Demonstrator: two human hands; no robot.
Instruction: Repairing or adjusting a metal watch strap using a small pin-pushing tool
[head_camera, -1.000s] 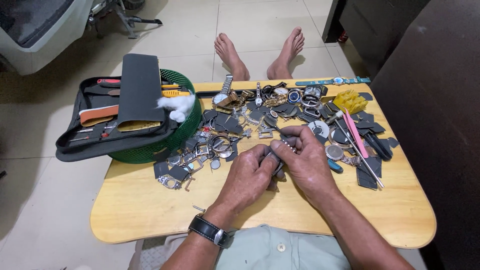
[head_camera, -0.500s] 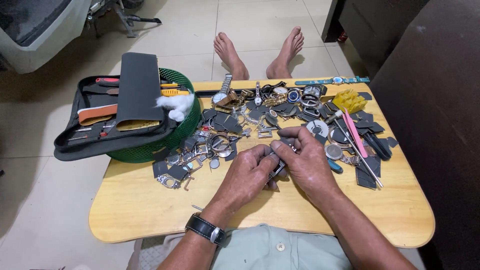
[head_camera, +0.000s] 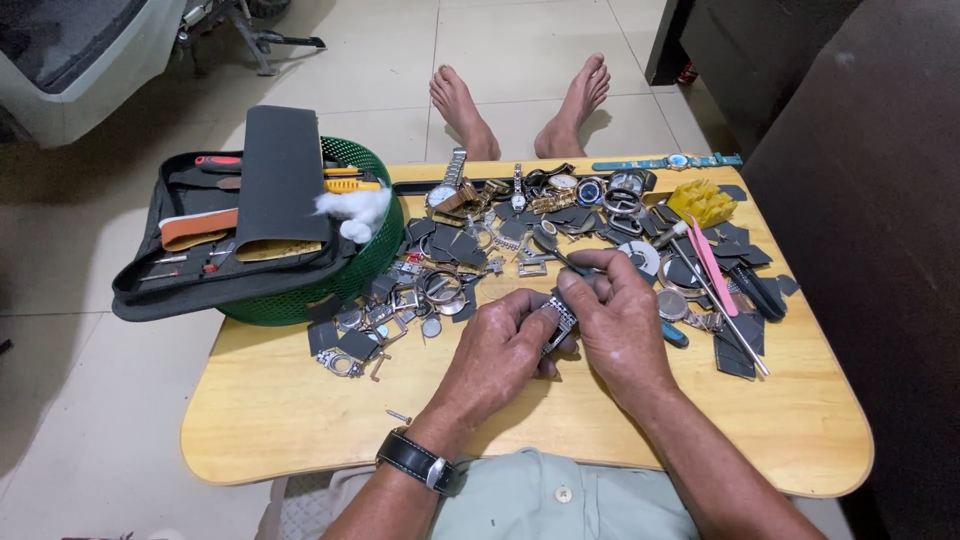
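Watch band segment (head_camera: 560, 318): pinched between fingers of left hand (head_camera: 500, 350) and right hand (head_camera: 620, 320).
Risk: a slip may drop it among loose parts (head_camera: 430, 290).

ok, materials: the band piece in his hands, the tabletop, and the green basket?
Watch band segment, pinched between left hand and right hand: looks like metal, silvery links with glints. Tabletop: wood or wood-look laminate, pale with faint grain, smooth sheen. Green basket: likely plastic, uniform moulded mesh.
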